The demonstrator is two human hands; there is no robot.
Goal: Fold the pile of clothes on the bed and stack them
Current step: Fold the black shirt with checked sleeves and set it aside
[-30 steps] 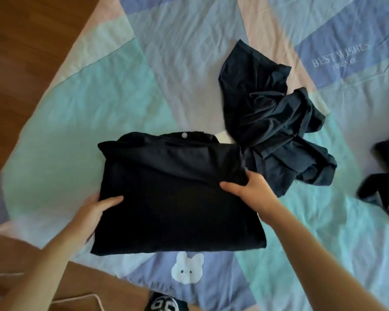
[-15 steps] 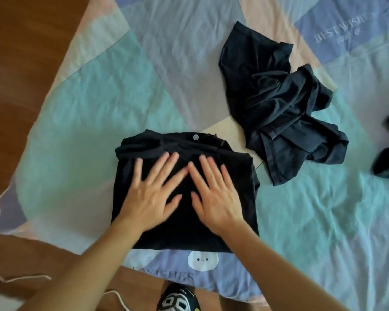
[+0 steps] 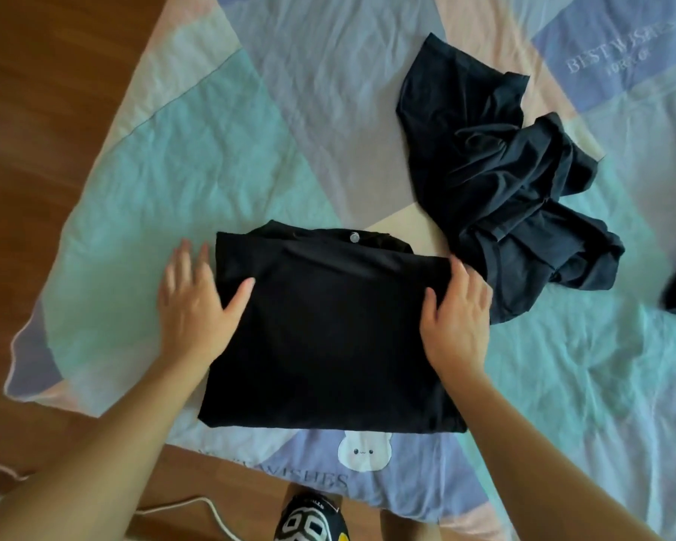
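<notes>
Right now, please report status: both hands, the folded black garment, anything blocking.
Left hand and right hand open, flanking folded black garment, thumbs on top. Crumpled dark navy garment unfolded, beside right hand. Nothing blocking.

Head-worn view, steeply down, close over bed (image 3: pixel 219 158)

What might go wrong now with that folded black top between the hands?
The folded black top lies near the bed edge; a careless nudge might slide it toward the floor. The left hand and right hand hold only its sides, so lifting could let the layers sag open. The crumpled dark garment close by may snag.
</notes>
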